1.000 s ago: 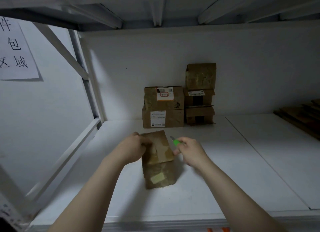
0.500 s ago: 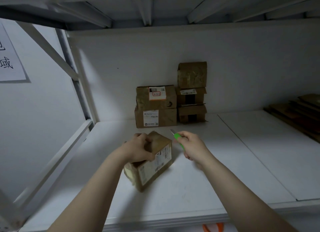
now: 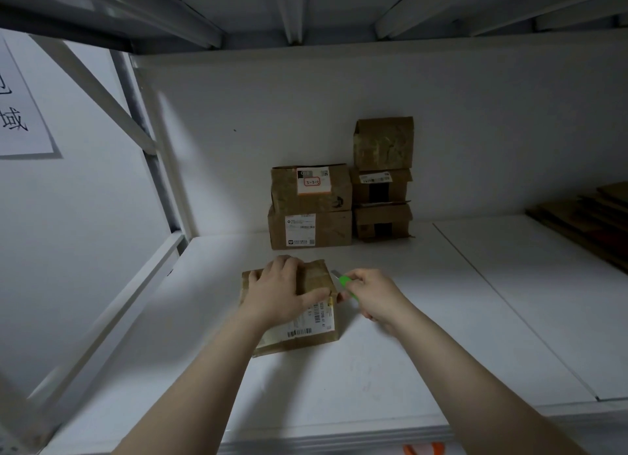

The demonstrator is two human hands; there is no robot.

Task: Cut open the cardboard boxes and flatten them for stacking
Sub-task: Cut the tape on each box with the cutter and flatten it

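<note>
Left hand (image 3: 282, 293) spread on box (image 3: 307, 334), now laid flat label-up | right hand (image 3: 373, 298) grips green cutter (image 3: 347, 283)

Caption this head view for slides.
Left hand presses a cardboard box; right hand holds a green utility knife beside it.

The paper sign (image 3: 20, 115) on the left wall shows the character 域. On the upper box (image 3: 311, 189) of the left stack, a white label (image 3: 313, 180) carries a handwritten 3-3-3 in a red frame. Print on the other labels is too small to read.
</note>
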